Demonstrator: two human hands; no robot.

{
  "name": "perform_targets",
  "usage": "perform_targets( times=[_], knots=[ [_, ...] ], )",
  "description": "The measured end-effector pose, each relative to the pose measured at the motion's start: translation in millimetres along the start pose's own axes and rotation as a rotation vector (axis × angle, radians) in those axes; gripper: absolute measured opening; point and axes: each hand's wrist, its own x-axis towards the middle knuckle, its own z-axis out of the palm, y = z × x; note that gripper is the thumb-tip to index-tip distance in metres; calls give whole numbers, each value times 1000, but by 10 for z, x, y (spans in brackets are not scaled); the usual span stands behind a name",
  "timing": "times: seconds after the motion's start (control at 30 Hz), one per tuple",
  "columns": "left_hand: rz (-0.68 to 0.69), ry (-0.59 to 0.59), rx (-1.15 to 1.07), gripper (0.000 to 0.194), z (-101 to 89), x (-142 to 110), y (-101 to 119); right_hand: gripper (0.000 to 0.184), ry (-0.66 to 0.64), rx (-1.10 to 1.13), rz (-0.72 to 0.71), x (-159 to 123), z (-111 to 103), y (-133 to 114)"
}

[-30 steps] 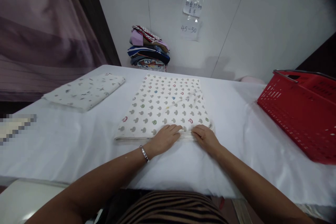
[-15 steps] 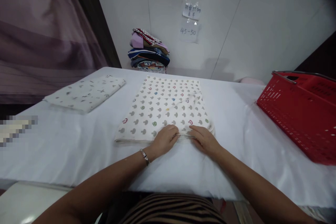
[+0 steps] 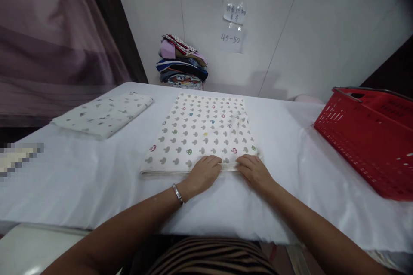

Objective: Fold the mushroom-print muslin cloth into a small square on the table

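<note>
- Near the middle of the white-covered counter (image 3: 119, 167): a mushroom-print cloth (image 3: 193, 131), folded into layers, lying flat, with slight wrinkles toward its right side.
- Scattered among its grey mushrooms: a few in red, green, blue and yellow.
- At the cloth's near edge, right of its left corner: the left hand (image 3: 205, 171), back upward, fingers close together and bent onto the hem; thumb hidden, so impossible to tell whether pinching or only pressing.
- Near the right end of that edge: the right hand (image 3: 256, 170), fingers side by side, tips on the hem; impossible to tell whether pinching there too.
- Between both hands: a short stretch of layered hem.
- Around the left wrist: a silvery bracelet (image 3: 177, 194).
- Farther left on the counter, apart: a second folded cloth (image 3: 103, 114), pale with small dark prints.
- At the right end: a red basket (image 3: 368, 137), pierced with holes.
- Beyond the far edge: a stack of folded fabrics (image 3: 182, 62), beside a pale wall (image 3: 274, 17).
- On that wall: two paper notes (image 3: 231, 41), the lower marked "45-50".
</note>
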Motion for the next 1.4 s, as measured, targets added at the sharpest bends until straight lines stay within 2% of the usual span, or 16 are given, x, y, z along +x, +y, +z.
perform_targets(
  times=[0.2,0.37,0.57,0.7,0.83,0.9,1.03,1.1,1.27,1.4],
  knots=[
    [48,6,29,25,26,-9,2,25,-60,13,-27,-22,25,32],
    [79,10,37,26,2,5,-1,25,-46,15,-40,-5,15,37],
    [111,70,68,23,28,-7,3,21,-55,-17,19,-41,85,38],
    [121,91,106,21,-9,51,-41,20,-81,39,59,51,73,78],
    [41,125,159,21,-94,149,-92,18,22,57,104,181,29,136],
    [39,106,158,18,-88,144,-81,18,30,50,95,169,44,149],
    [105,-39,146,14,26,27,6,18,-122,103,11,21,107,126],
    [99,-73,148,13,67,-18,41,18,-145,118,12,-31,106,108],
    [102,-60,140,14,48,-1,38,21,-108,102,12,-2,29,87],
    [95,-45,136,15,61,5,36,22,-69,57,35,-4,47,79]
  ],
)
